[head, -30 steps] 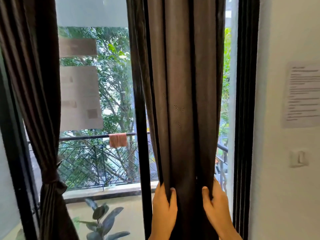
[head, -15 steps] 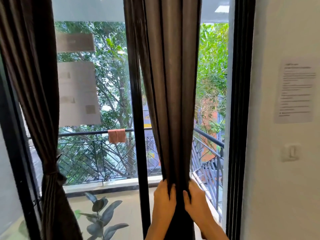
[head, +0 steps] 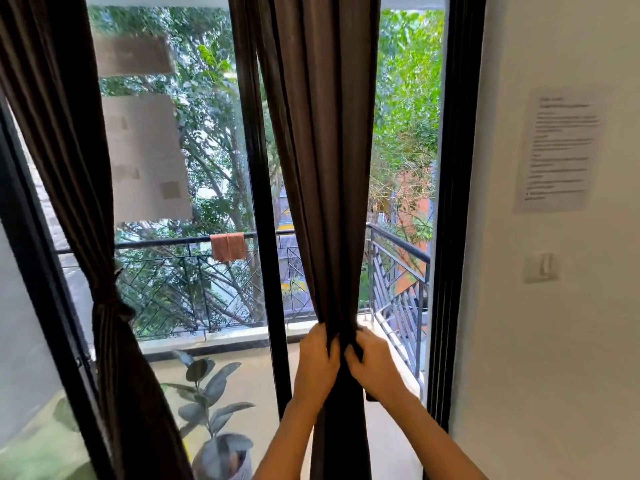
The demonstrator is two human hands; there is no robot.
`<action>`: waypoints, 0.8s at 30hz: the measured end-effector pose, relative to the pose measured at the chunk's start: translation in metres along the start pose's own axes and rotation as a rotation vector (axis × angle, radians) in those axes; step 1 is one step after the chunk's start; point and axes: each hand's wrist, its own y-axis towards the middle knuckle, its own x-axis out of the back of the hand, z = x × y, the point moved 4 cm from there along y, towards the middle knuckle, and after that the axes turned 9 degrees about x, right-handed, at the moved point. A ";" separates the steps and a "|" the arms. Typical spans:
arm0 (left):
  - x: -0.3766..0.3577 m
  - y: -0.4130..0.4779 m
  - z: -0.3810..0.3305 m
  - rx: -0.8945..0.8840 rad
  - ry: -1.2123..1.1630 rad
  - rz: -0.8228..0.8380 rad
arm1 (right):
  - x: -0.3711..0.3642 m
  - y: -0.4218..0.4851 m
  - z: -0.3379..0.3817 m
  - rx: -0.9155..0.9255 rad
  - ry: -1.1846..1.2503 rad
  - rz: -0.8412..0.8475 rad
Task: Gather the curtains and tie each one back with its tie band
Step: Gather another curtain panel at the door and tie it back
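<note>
A dark brown curtain (head: pixel 322 140) hangs in the middle of the window, squeezed into a narrow bundle at waist height. My left hand (head: pixel 317 355) grips the bundle from its left side. My right hand (head: pixel 372 358) grips it from the right, and the two hands nearly meet around the folds. No tie band shows on this curtain. At the left edge a second brown curtain (head: pixel 65 140) hangs gathered, with a brown tie band (head: pixel 105 299) knotted round it.
Black window frames (head: pixel 263 209) stand behind the curtains, and another black frame (head: pixel 450 202) meets the white wall (head: pixel 554 323) at the right. The wall carries a printed sheet (head: pixel 561 150) and a switch (head: pixel 542 268). A potted plant (head: pixel 214 410) stands on the balcony outside.
Both hands have pulled together, squeezing the middle curtain from a wide panel into a narrow bundle. More window and balcony railing shows on its right side.
</note>
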 end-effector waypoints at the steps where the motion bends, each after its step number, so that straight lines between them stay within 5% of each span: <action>1: -0.003 -0.005 -0.003 -0.001 0.005 -0.008 | 0.002 -0.006 0.000 0.002 0.000 0.001; 18: 0.006 -0.084 -0.004 0.033 0.061 -0.041 | 0.010 -0.077 0.031 0.091 0.156 0.072; 24: 0.021 -0.101 0.008 0.198 0.114 -0.267 | 0.024 -0.093 0.020 -0.200 -0.075 -0.246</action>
